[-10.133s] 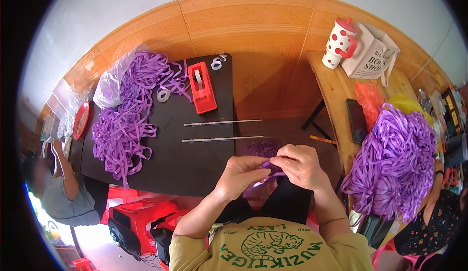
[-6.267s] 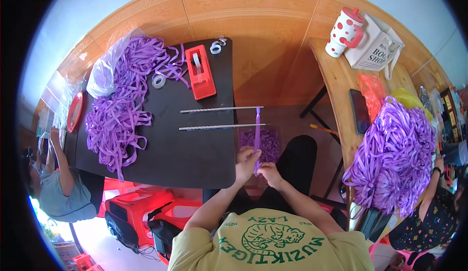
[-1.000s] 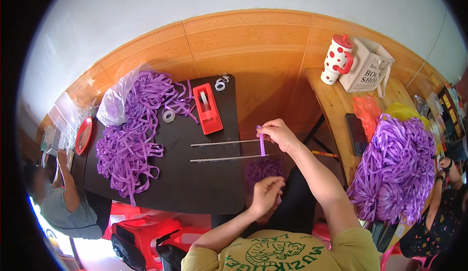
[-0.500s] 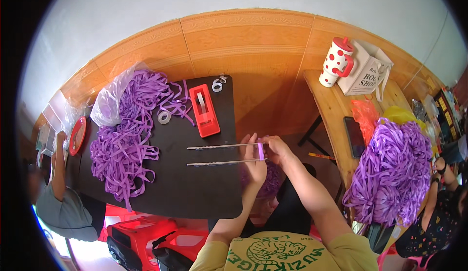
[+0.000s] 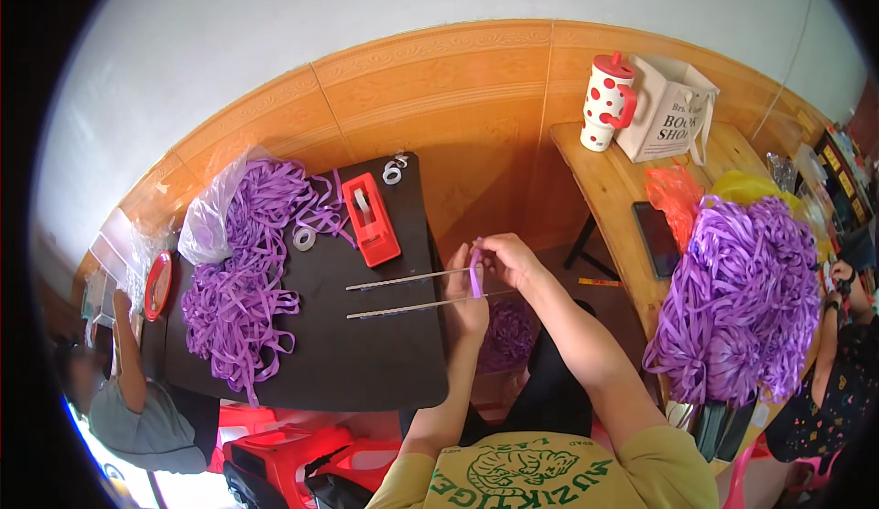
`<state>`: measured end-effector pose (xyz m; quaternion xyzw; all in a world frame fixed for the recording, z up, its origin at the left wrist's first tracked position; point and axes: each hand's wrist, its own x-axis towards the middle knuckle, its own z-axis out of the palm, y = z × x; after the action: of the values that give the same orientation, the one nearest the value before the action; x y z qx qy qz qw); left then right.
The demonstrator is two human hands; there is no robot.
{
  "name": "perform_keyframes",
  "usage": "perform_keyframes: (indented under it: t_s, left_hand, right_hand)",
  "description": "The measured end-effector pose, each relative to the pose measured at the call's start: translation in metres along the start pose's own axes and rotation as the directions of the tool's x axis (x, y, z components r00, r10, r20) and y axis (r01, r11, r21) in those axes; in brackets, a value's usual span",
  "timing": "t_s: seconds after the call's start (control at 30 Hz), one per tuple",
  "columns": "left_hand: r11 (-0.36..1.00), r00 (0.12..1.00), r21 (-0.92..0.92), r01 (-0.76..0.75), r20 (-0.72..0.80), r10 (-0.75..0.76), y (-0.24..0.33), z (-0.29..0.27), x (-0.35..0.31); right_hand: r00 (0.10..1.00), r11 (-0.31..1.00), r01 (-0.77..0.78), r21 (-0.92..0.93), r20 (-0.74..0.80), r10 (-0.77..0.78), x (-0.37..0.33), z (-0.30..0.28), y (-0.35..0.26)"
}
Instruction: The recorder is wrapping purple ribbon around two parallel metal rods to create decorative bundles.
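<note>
Both hands have closed in since a moment ago: the left hand (image 5: 465,282) and right hand (image 5: 509,259) now pinch a purple ribbon strip (image 5: 475,276) at the two metal rods (image 5: 403,293). At the far right table end stands a white paper bag (image 5: 667,111) with dark lettering, beside a red-dotted white jug (image 5: 607,102).

Both hands (image 5: 485,271) raised, fingertips pinched

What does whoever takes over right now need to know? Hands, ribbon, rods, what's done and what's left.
Left hand: at the near ends of the two metal rods, fingers by the purple ribbon strip.
Right hand: pinching the top of that strip, held upright across the rod ends.
Loose ribbon pile lies on the left of the black table; red tape dispenser behind the rods; big ribbon bundle on the right.
Done: one strip set at the rods.
Left: no wraps show on the rods; pile remains.
</note>
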<state>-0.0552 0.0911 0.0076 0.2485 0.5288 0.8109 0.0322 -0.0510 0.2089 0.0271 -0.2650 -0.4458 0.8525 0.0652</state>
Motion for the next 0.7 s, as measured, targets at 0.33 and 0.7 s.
perform_keyframes:
  t_s: [0.33, 0.7]
  left_hand:
    - [0.998, 0.996, 0.031, 0.052, -0.076, -0.049, -0.010, -0.009, 0.000]
    - [0.987, 0.986, -0.055, 0.149, -0.066, -0.152, -0.003, -0.005, -0.001]
  right_hand:
    - [0.977, 0.983, 0.118, -0.140, 0.193, -0.089, -0.013, 0.034, -0.053]
    - [0.991, 0.978, 0.077, -0.193, 0.124, -0.053, -0.001, 0.016, -0.030]
